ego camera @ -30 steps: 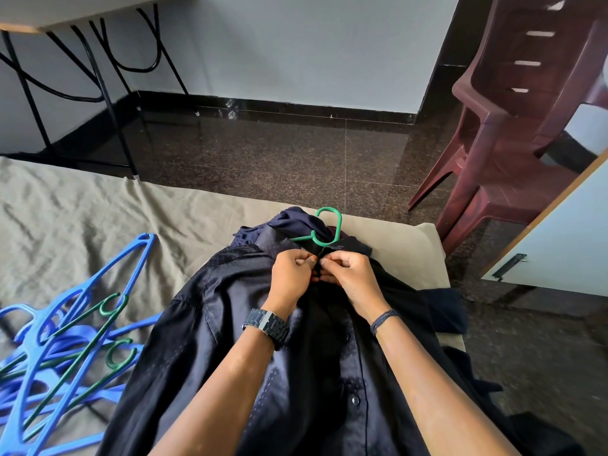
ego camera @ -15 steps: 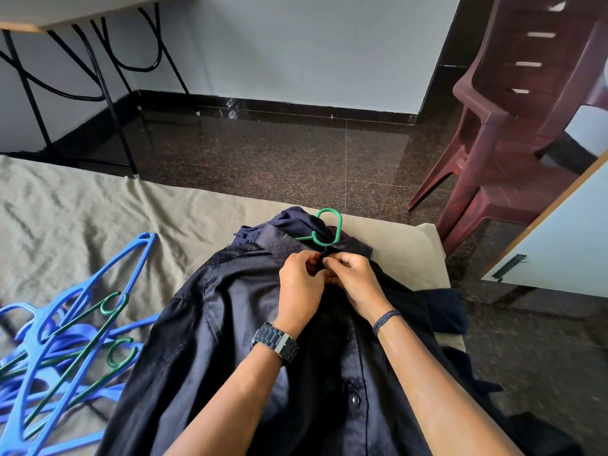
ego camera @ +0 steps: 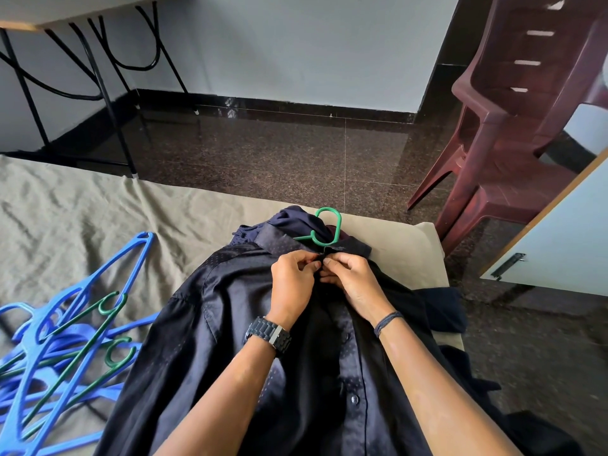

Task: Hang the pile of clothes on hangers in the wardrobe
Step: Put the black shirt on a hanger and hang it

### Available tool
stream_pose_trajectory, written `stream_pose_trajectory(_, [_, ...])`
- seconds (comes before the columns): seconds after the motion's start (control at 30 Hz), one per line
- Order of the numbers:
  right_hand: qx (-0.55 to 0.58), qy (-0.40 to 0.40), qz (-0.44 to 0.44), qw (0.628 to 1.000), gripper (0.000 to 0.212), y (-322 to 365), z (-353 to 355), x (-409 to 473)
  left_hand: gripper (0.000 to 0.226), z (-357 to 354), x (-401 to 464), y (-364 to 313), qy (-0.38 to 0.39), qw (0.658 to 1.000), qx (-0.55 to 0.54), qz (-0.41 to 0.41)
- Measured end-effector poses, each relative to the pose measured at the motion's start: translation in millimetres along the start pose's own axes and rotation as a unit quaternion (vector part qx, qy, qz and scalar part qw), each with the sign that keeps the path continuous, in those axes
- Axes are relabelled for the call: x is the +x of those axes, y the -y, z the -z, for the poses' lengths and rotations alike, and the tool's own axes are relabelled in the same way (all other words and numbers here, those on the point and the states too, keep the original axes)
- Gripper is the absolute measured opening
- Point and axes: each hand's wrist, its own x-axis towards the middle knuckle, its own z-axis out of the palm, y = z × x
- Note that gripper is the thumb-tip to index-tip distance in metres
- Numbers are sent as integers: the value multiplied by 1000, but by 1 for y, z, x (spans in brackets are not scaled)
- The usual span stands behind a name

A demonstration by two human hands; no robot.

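Navy dotted shirt (ego camera: 210,324) on green hanger (ego camera: 325,227), both hands' grip pinching its collar placket

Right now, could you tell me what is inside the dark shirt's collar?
A green hanger's hook sticks out of the dark shirt at its collar; the hanger's shoulders are covered by fabric.
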Motion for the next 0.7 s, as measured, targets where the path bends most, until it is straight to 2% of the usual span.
stream_pose_trajectory(0.3, [-79, -23, 39, 996, 13, -2, -4, -1, 7, 2, 1, 2, -1, 1000, -3, 1])
stream_pose_trajectory(0.5, [-183, -82, 55, 978, 11, -7, -7, 2, 13, 4, 5, 5, 31, 999, -14, 12])
stream_pose_trajectory(0.7, [-243, -80, 62, 965, 8, 0, -10, -2, 12, 8, 16, 14, 84, 994, -33, 55])
